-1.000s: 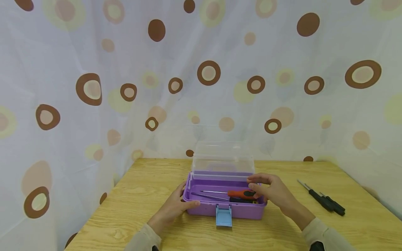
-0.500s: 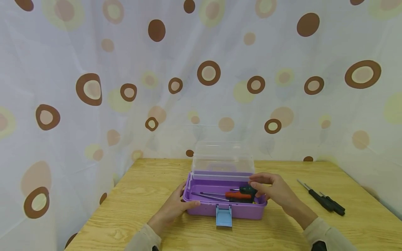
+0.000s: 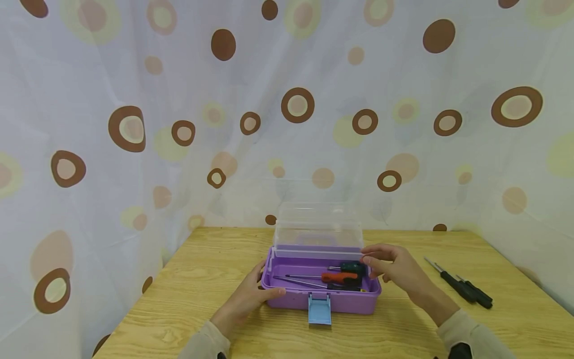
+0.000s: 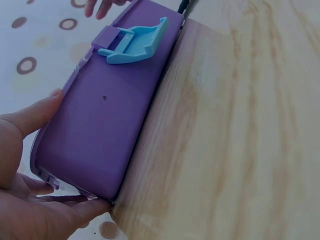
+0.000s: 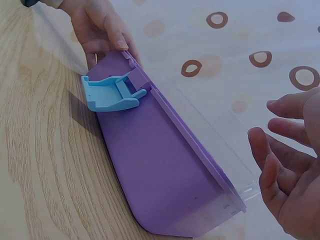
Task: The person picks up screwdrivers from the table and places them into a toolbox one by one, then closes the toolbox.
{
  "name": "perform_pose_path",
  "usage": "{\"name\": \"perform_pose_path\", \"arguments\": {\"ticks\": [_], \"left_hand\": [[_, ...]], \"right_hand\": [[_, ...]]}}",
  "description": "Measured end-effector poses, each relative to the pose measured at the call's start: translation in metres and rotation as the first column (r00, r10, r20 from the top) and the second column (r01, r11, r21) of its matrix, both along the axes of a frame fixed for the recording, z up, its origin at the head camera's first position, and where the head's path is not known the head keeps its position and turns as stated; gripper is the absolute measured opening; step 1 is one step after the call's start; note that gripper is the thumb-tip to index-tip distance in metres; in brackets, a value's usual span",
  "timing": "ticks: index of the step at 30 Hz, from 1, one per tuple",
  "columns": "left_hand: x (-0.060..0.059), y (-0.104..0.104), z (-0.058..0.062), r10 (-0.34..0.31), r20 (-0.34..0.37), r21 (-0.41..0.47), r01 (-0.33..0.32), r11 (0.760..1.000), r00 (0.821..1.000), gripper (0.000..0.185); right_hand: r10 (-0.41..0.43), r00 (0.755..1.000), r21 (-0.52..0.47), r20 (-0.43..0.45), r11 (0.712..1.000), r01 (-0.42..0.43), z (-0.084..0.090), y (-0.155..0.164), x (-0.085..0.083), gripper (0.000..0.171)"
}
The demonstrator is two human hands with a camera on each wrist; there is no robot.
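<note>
A purple box (image 3: 332, 300) with its clear lid (image 3: 318, 224) standing up sits mid-table, its blue latch (image 3: 320, 310) hanging in front. My left hand (image 3: 256, 293) grips the box's left end, thumb on the front wall (image 4: 100, 135). My right hand (image 3: 389, 265) hovers just over the box's right end, fingers relaxed and holding nothing. Inside lie a dark green-handled screwdriver (image 3: 352, 268), an orange-handled one (image 3: 340, 276) and a black one (image 3: 344, 287). The right wrist view shows the box's front (image 5: 155, 170), the latch (image 5: 110, 92) and my right hand's loosely spread fingers (image 5: 280, 170).
Two black screwdrivers (image 3: 462, 286) lie on the wooden table (image 3: 202, 279) to the right of the box. A curtain with brown circles (image 3: 296, 104) hangs close behind and along the left side. The table's left edge runs near my left forearm.
My right hand has let go of the dark green-handled screwdriver inside the box and drawn back a little to the right. The left hand and box have stayed put.
</note>
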State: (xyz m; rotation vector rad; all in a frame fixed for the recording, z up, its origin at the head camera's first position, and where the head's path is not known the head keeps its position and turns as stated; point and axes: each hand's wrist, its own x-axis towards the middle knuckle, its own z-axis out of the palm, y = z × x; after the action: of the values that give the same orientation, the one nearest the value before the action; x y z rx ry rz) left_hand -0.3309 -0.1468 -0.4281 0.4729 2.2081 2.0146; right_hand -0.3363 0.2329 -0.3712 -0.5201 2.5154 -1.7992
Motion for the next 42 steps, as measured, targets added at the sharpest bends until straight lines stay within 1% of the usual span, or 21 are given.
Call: {"name": "perform_pose_path", "arguments": {"ticks": [5,11,18,25,34,42], "left_hand": [[0.000,0.001,0.000,-0.002,-0.005,0.001,0.002,1.000,1.000,0.101],[0.001,0.001,0.001,0.003,-0.002,0.004,-0.003,1.000,1.000,0.102],[0.001,0.000,0.001,0.005,-0.011,-0.023,-0.005,1.000,1.000,0.102],[0.000,-0.001,-0.001,0.014,-0.009,-0.034,-0.015,0.999,1.000,0.102],[0.000,0.000,-0.002,0.017,-0.011,-0.044,-0.017,0.999,1.000,0.101],[-0.002,-0.001,-0.003,0.012,-0.014,-0.031,-0.013,0.999,1.000,0.101]], "right_hand": [[-0.010,1.000,0.007,-0.004,1.000,0.010,0.004,0.002,0.002,0.049],[0.006,1.000,0.010,-0.019,1.000,-0.006,0.007,0.007,0.004,0.047],[-0.011,1.000,0.017,0.018,1.000,0.011,0.006,0.016,0.006,0.048],[0.002,1.000,0.034,-0.011,0.999,-0.001,0.010,0.028,0.008,0.048],[-0.038,0.999,0.048,-0.018,0.998,0.039,0.009,0.047,0.008,0.049],[-0.074,0.997,0.061,-0.033,0.995,0.076,0.006,0.060,0.007,0.048]]}}
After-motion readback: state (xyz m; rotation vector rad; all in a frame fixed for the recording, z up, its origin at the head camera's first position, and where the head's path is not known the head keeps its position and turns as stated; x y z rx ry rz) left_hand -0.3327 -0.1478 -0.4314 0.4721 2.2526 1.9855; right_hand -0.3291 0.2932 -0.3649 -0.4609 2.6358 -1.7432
